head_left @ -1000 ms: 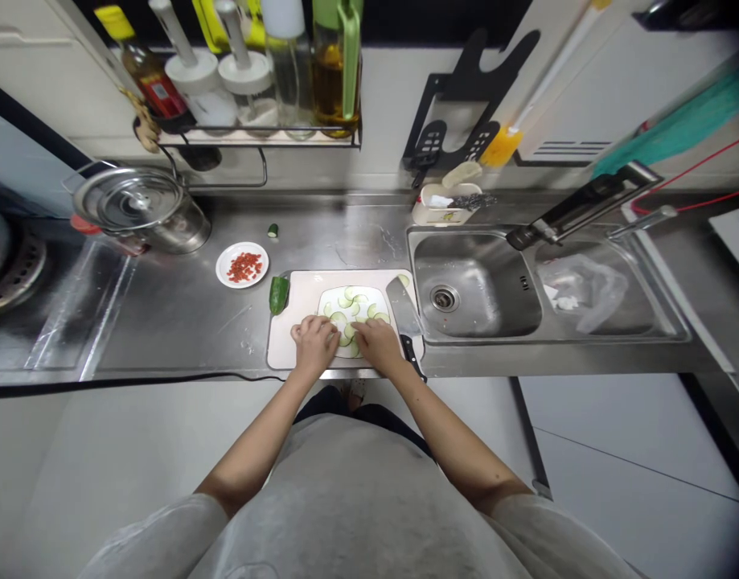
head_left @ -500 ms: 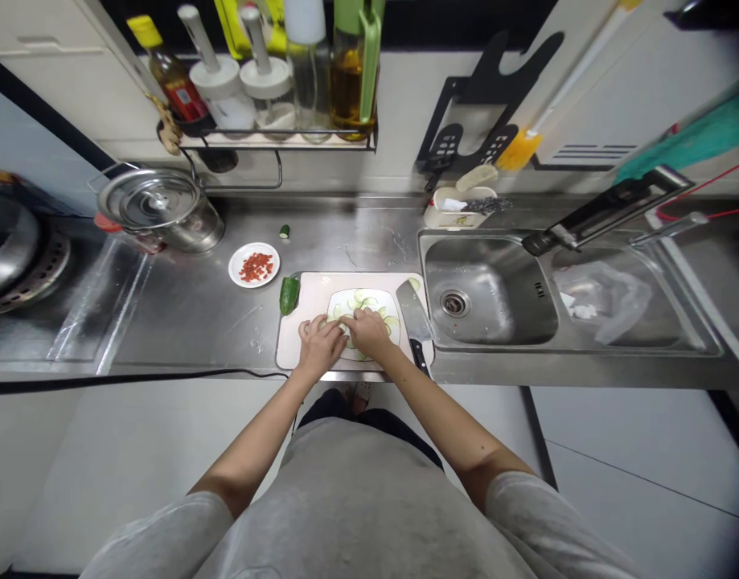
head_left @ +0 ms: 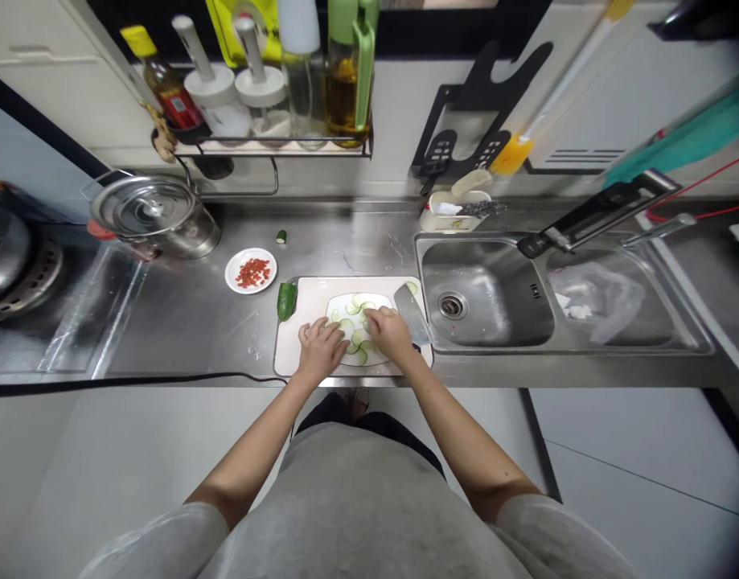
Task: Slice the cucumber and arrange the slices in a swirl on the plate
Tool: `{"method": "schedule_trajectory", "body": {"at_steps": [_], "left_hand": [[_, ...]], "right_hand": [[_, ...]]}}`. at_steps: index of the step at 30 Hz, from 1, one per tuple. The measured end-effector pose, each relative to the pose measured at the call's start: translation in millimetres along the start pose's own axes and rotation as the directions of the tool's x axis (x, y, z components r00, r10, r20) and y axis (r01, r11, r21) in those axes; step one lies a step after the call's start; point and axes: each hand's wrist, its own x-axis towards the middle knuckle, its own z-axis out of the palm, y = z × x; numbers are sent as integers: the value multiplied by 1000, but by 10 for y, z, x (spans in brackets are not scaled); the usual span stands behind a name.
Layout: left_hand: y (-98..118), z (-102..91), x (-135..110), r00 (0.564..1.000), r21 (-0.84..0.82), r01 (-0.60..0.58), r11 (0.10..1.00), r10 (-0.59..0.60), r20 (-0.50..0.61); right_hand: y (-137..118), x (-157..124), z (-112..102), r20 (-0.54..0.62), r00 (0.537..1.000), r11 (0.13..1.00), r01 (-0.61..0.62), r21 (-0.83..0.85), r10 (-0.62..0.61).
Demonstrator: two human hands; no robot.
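A white plate (head_left: 378, 299) lies on a pale cutting board (head_left: 309, 293), with thin green-edged cucumber slices (head_left: 352, 347) spread over it. My left hand (head_left: 321, 346) rests at the plate's left rim, fingers loosely bent and apart, holding nothing that shows. Over the plate's right side, my right hand (head_left: 391, 334) has its fingertips pinched together at a cucumber slice near the rim. A cleaver (head_left: 412, 314) lies on the board's right side, its handle mostly hidden by my right wrist. The cut piece of cucumber (head_left: 286, 301) lies at the board's left edge.
Beside the board are a small plate (head_left: 230, 277) of chopped red bits and a cucumber end (head_left: 281, 236). A lidded steel pot (head_left: 188, 233) stands at the back left. On the right is a sink (head_left: 490, 297); a rack (head_left: 273, 149) of bottles and jars hangs above.
My right hand has shifted right, away from my left hand, uncovering slices in the plate's middle. My left hand stays about where it was. The view has moved slightly.
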Motion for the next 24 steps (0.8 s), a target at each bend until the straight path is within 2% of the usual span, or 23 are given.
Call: {"method": "schedule_trajectory", "body": {"at_steps": [3,8,12,15,20,24], "left_hand": [[11,-14,23,999,-6,-14,1000,14,29],[93,-87,-24,999,-33,7,999,-6,49],[183,-86,-172,992,-64,-52,997,59,113],[211,-30,-258,984,-72,-121,990,130,121],[191,45,-273,972,-70,-193,979,200,123],[167,65,-273,973,-65,-188,980,194,127]], "right_hand": [[89,-161,-29,6,1000,1000,-30,4,30],[35,-370,-5,89,996,999,21,-30,-18],[-45,-410,23,145,984,992,113,-49,-104],[-55,-408,49,158,977,986,153,-61,-142],[-25,-429,86,194,969,983,172,-71,-156],[-16,-455,102,203,967,982,172,-73,-154]]}}
